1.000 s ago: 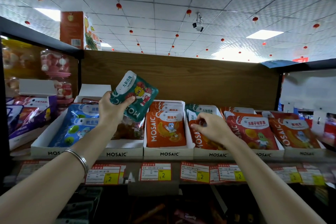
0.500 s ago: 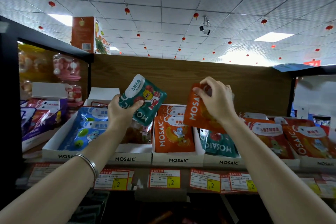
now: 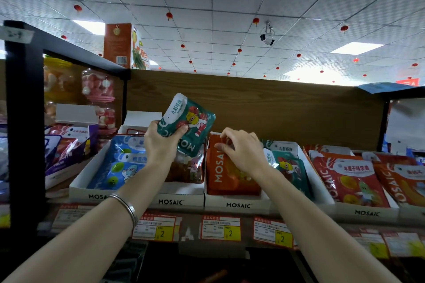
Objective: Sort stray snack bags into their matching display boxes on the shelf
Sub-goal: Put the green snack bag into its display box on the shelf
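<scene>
My left hand [image 3: 162, 142] grips a teal snack bag [image 3: 188, 123] and holds it tilted above the shelf, over a box of brownish bags [image 3: 188, 167]. My right hand [image 3: 241, 151] pinches the top of an orange MOSAIC bag [image 3: 226, 172] that lies in the white display box [image 3: 238, 204] of orange bags. Just right of it, a box [image 3: 318, 181] holds matching teal bags [image 3: 288, 167].
White MOSAIC boxes line the shelf: blue bags [image 3: 119, 163] at left, red and orange bags [image 3: 349, 177] at right. Purple bags [image 3: 66, 145] and candy jars [image 3: 99, 89] fill the left shelf. A wooden back panel [image 3: 276, 108] rises behind. Price tags [image 3: 220, 227] run along the front edge.
My right hand has carried the orange bag from above the teal box down and left into the orange box. The left hand keeps the teal bag raised.
</scene>
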